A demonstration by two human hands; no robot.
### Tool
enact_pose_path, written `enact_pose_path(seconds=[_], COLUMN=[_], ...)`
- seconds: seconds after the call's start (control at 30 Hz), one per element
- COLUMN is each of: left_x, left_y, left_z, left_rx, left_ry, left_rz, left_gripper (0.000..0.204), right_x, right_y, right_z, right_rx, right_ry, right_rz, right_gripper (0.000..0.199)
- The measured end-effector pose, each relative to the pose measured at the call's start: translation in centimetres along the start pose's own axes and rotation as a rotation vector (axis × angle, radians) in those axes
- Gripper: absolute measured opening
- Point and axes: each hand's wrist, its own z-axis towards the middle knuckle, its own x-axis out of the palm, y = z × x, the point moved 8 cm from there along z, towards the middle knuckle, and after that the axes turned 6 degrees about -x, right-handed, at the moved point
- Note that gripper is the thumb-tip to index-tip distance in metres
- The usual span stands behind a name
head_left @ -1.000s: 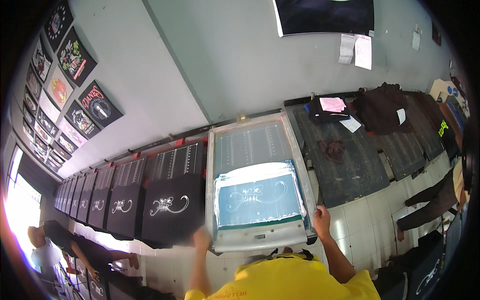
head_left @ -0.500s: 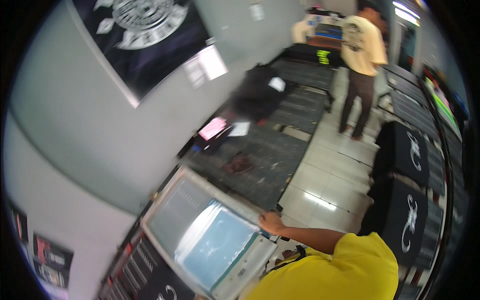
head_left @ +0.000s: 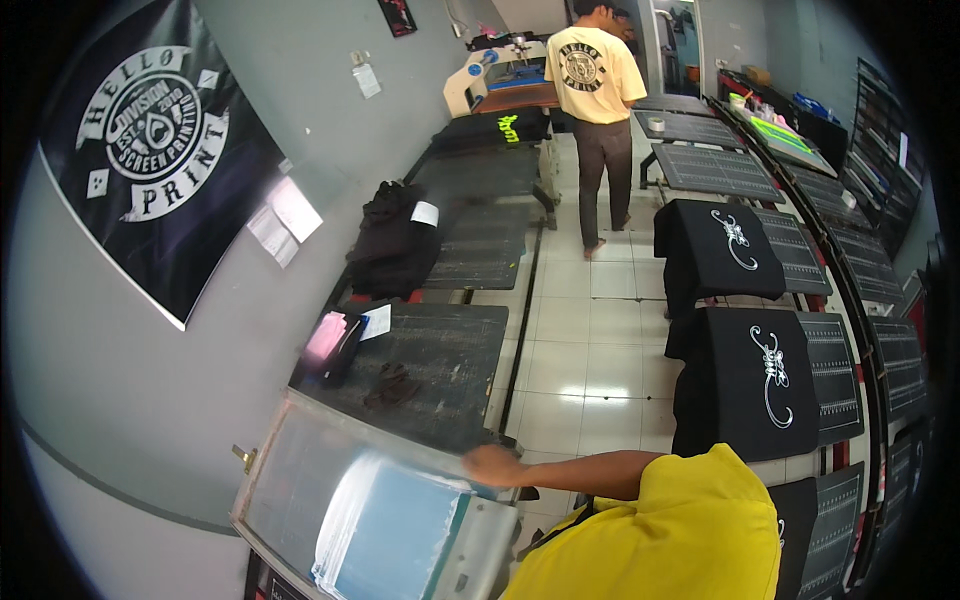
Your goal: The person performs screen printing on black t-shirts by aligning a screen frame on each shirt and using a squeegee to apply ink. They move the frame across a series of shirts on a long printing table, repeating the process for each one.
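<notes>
At the lower left is a screen-printing frame [head_left: 395, 530], tilted in the view, with a blue mesh area and a white streak of ink along it. My right hand [head_left: 492, 466], slightly blurred, is closed at the frame's upper right corner, its yellow-sleeved arm reaching in from the right. My left hand is not visible. Just beyond the frame stands a dark print table [head_left: 440, 345] with a crumpled dark cloth [head_left: 392, 386] on it.
Pink papers [head_left: 326, 338] and a heap of black garments [head_left: 395, 240] lie along the left tables. Black shirts with white prints [head_left: 745, 385] cover boards on the right. A person in a cream shirt [head_left: 592, 75] stands in the tiled aisle [head_left: 585, 345], facing away.
The view has turned, so the frame and tables sit further left and lower. My right hand remains at the frame's corner. The other person stays in the aisle.
</notes>
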Motion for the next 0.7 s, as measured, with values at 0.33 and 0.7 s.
enact_pose_path(seconds=[0.33,0.7], left_x=[11.6,35.9], left_y=[-10.2,-23.9], left_z=[-0.6,-4.0], left_rx=[0.138,0.236], left_ry=[0.132,0.432], left_rz=[0.065,-0.080], left_gripper=[0.023,0.025], right_x=[-17.8,-44.3], right_y=[-6.1,-20.9], right_z=[-0.5,-4.6], right_rx=[0.007,0.083], right_ry=[-0.348,-0.825], right_rz=[0.224,0.190], right_gripper=[0.037,0.031])
